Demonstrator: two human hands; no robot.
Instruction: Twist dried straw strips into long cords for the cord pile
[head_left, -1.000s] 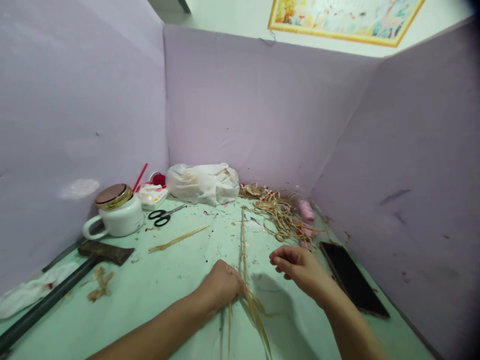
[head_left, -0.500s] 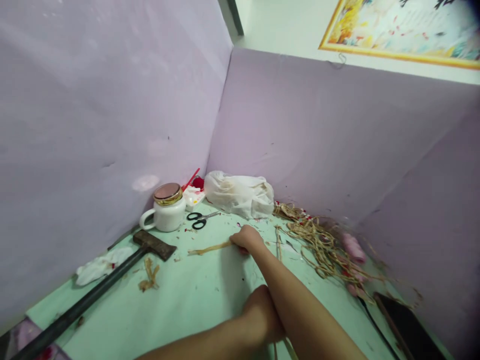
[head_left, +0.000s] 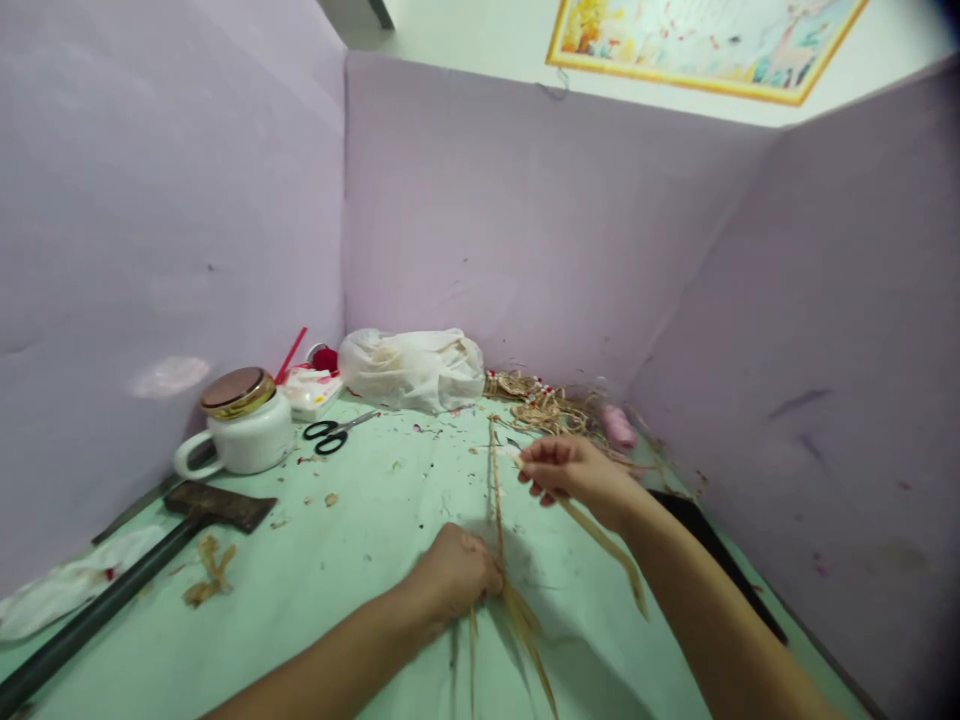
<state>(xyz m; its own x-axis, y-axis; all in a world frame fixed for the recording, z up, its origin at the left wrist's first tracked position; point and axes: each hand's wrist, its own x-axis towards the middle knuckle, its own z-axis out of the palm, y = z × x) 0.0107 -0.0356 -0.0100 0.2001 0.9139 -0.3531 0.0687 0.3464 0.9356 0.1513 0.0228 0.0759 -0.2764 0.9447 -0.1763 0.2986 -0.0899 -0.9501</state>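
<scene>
My left hand (head_left: 457, 572) is closed, pressing a braided straw cord (head_left: 495, 480) down on the green table (head_left: 345, 560). The cord runs away from it toward the back, and loose straw ends (head_left: 525, 640) fan out below the fist. My right hand (head_left: 574, 468) hovers a little above the table to the right of the cord, fingers pinched on a flat straw strip (head_left: 607, 550) that hangs down toward me.
A hammer (head_left: 135, 580) lies at the left beside a white lidded mug (head_left: 240, 425) and black scissors (head_left: 334, 432). A white bag (head_left: 412, 368) sits at the back, with tangled straw cord (head_left: 547, 408) and a pink spool (head_left: 619, 425) at its right. A dark phone (head_left: 720, 560) lies at right. Purple panels wall in the table.
My right hand reached across to the straw strip lying at the left, picked it up and carried it back to the right of the cord. The left hand stayed on the cord.
</scene>
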